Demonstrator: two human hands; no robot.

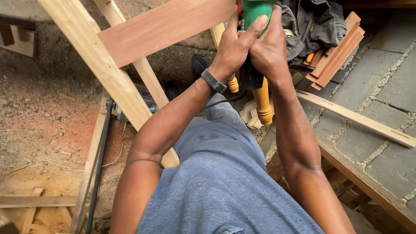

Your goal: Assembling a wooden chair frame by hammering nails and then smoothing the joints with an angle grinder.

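Both my hands wrap around a green power tool (252,12) held close in front of my chest. My left hand (234,45), with a grey watch on the wrist, grips its left side with the thumb laid across the green housing. My right hand (269,47) covers the right side. The tool's black lower body and cord (225,100) hang below my hands. Directly behind the tool runs a reddish wooden board (164,27), fixed across pale slanted timber rails (93,65). A turned yellow wooden leg (263,104) stands under my hands.
A dark cloth bag (314,24) and a stack of reddish wood pieces (338,54) lie at the upper right. A loose pale strip (359,119) rests on grey paving. Sawdust-covered dirt ground lies at the left, with a long clamp bar (99,160).
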